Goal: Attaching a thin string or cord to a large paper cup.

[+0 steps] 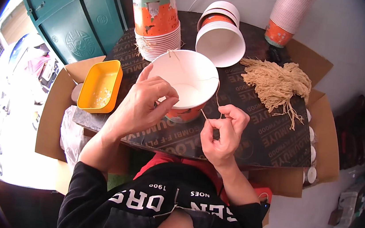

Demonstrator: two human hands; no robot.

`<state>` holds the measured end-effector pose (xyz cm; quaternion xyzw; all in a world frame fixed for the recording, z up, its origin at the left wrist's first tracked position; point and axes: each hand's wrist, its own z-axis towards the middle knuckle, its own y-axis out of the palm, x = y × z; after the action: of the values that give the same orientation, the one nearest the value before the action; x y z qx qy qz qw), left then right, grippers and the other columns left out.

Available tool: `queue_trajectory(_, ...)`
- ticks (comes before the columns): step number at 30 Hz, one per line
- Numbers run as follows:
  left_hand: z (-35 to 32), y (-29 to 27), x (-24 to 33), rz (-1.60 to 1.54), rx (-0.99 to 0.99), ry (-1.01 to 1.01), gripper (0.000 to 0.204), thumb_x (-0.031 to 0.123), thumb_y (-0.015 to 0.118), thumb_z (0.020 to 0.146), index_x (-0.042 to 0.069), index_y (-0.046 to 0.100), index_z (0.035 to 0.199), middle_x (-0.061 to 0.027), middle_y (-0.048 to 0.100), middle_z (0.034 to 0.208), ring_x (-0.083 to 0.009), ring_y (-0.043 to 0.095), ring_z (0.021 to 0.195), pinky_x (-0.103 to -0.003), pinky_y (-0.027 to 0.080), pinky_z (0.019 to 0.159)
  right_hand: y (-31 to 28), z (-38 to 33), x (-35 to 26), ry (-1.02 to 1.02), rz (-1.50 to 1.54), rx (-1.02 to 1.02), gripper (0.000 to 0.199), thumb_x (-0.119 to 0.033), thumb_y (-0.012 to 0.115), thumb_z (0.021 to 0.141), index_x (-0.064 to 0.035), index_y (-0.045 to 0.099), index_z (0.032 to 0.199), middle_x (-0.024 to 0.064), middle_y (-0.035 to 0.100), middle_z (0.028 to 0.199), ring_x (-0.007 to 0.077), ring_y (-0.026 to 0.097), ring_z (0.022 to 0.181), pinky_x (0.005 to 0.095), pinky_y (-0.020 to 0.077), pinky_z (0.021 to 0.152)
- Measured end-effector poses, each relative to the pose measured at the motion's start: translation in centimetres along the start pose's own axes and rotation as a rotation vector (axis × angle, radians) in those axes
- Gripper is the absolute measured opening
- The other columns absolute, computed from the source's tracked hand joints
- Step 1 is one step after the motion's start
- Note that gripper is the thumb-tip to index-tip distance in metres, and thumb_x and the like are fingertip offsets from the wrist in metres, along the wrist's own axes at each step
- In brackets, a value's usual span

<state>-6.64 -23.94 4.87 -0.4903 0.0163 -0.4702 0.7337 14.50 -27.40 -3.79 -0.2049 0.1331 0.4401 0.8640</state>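
A white-lined paper bucket [195, 77], orange patterned outside, stands at the table's near middle. A thin beige string [218, 91] passes over its right rim, and another short piece lies inside its far rim. My right hand [224, 134] is closed beside the bucket, pinching the string between thumb and fingers. Over the bucket's near left rim is my left hand [144, 101], one finger raised and the thumb against the other fingertips; whatever these hold is too small to make out. Beyond my right hand lies a loose bundle of beige strings [279, 82].
Left of the bucket stands a yellow tray [113, 89] with small white bits. Stacked paper buckets [157, 40] stand behind it; others lie tipped [221, 44] at the back. A tall bucket stack [286, 18] stands far right. Open cardboard boxes [324, 142] flank the dark table [250, 143].
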Motion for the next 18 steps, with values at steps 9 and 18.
queue_trajectory(9, 0.0, -0.2, -0.2, 0.009, -0.006, 0.001, 0.003, 0.004, 0.065, 0.085, 0.005, 0.066, 0.083, -0.0069, 0.066, 0.079, -0.0255, 0.067, 0.084, -0.059, 0.023, 0.116, 0.5, 0.5, -0.4, -0.017, -0.025, -0.011, 0.021, 0.009, 0.07, 0.063, -0.0038, 0.058, 0.074, 0.0128, 0.055, 0.104, 0.0297, 0.05, 0.098, 0.037, 0.0425, 0.082)
queue_trajectory(18, 1.0, -0.5, -0.2, 0.002, -0.043, 0.041, 0.004, 0.004, 0.063, 0.085, 0.005, 0.067, 0.086, -0.0075, 0.066, 0.079, -0.0276, 0.067, 0.085, -0.061, 0.024, 0.115, 1.1, 0.8, -0.2, -0.028, -0.034, -0.015, 0.022, 0.01, 0.07, 0.063, -0.0029, 0.058, 0.076, 0.0122, 0.055, 0.1, 0.0297, 0.051, 0.095, 0.038, 0.0433, 0.081)
